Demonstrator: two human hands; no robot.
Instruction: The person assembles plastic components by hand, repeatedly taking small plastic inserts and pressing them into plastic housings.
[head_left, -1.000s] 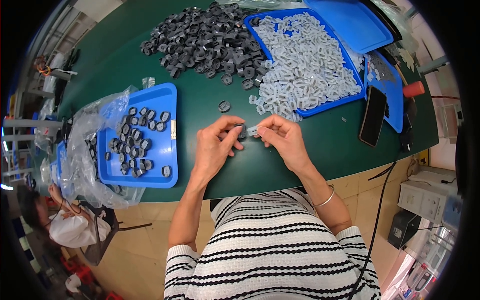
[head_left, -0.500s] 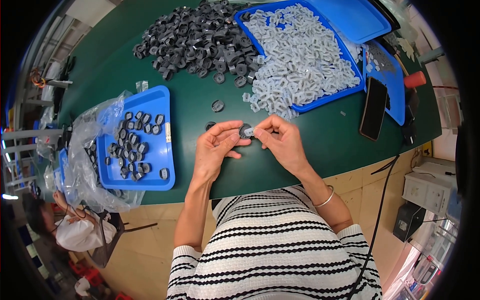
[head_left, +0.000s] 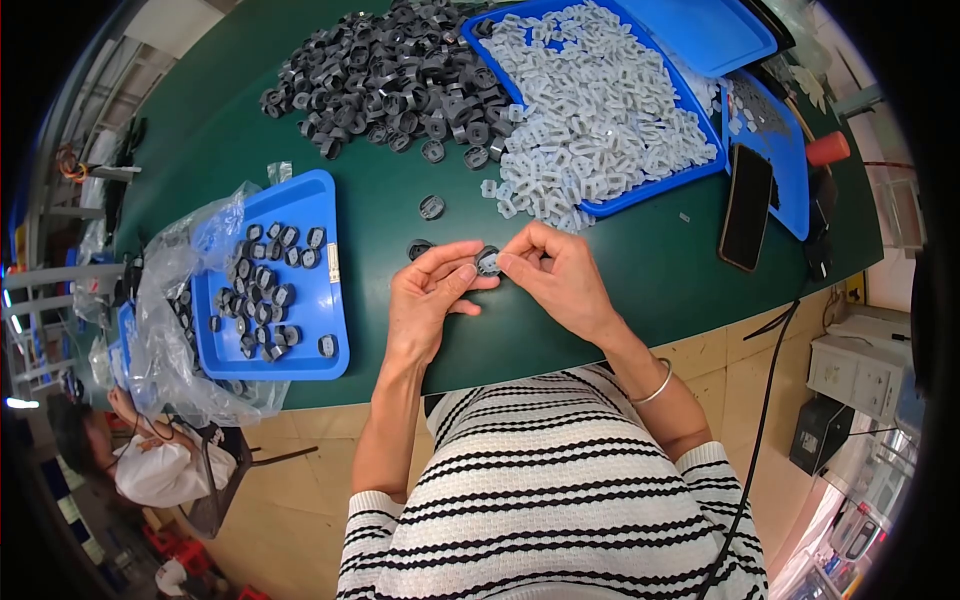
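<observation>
both hands meet over the green table (head_left: 300,120), left hand (head_left: 428,296) and right hand (head_left: 556,276) pinching one small grey ring piece (head_left: 487,261) between fingertips, just above the surface. another dark ring (head_left: 419,248) lies just beside the left fingers. blue tray (head_left: 322,300) of finished rings sits to the left, white clips tray (head_left: 640,196) up ahead.

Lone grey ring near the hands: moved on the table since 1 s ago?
No. The lone grey ring sits at the same offset below the grey ring pile; only the camera view shifted.
</observation>
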